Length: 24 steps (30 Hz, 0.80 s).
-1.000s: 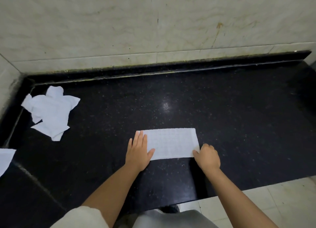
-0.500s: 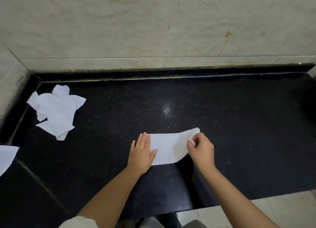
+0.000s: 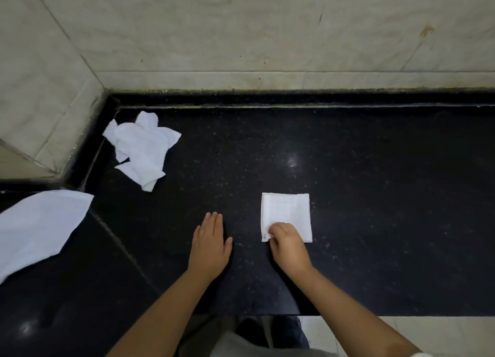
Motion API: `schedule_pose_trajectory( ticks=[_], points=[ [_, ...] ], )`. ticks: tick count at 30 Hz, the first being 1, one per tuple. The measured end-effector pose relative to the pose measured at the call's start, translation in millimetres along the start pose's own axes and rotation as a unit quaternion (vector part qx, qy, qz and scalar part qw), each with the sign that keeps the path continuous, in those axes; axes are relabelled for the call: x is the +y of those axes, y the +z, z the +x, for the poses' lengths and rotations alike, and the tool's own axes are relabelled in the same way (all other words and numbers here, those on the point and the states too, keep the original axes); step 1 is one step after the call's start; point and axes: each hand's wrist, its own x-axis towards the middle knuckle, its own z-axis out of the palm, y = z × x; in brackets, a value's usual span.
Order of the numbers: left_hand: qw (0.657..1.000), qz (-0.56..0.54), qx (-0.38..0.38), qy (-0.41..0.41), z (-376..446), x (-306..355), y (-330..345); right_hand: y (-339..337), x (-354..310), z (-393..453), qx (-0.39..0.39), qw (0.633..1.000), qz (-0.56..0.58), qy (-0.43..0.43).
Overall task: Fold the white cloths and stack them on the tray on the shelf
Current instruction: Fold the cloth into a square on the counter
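Observation:
A small white cloth (image 3: 286,212), folded into a square, lies flat on the black stone counter (image 3: 375,196). My right hand (image 3: 288,243) has its fingers curled on the square's near left corner and pinches it. To the left of the cloth, my left hand (image 3: 210,245) rests flat on the bare counter with straight fingers, apart from the cloth. A crumpled white cloth (image 3: 142,147) sits near the back left corner. Another white cloth (image 3: 37,228) lies spread at the left edge, partly cut off. No tray or shelf is in view.
A pale tiled wall (image 3: 267,35) rises behind the counter and along its left side. The counter's front edge runs just below my forearms, with light floor tiles (image 3: 442,335) beyond it at the lower right.
The long strip has been folded over into a square and now lies to the right. My left hand has come off the cloth onto the bare counter. The view shifted rightward.

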Motion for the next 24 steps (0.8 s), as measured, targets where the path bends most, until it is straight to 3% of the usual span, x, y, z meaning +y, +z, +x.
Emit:
schedule_pose_trajectory(
  ticks=[3, 9, 17, 22, 24],
  points=[
    [1.000, 0.006, -0.014, 0.019, -2, 6, 3, -6, -5, 5, 0.017, 0.999, 0.022, 0.038],
    [0.999, -0.013, -0.006, 0.042, -9, 9, 6, -18, -30, 12, 0.148, 0.970, 0.126, 0.146],
    [0.996, -0.008, -0.020, 0.082, -18, -9, 5, 4, -29, -5, -0.004, 0.997, 0.010, 0.073],
    [0.989, -0.032, 0.010, 0.141, -7, 8, 9, -28, 7, -21, 0.029, 0.989, -0.141, 0.032],
    [0.986, -0.031, 0.015, 0.161, -2, 19, 14, -34, 21, -26, -0.011, 0.976, -0.210, 0.055]
  ],
)
